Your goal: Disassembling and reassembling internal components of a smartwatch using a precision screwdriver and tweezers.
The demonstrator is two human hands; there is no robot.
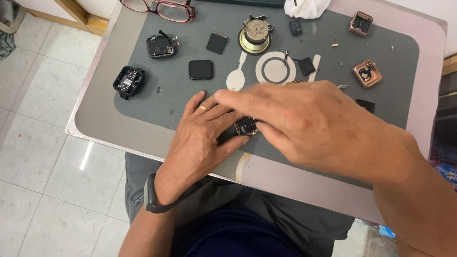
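Left hand pins small watch body flat on worktop, grip pinching it steady. Right hand hovers above, blurred; grip unclear.

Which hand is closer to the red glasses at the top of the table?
Left. The left hand lies below the red glasses, on their side of the mat; the right hand is farther right.
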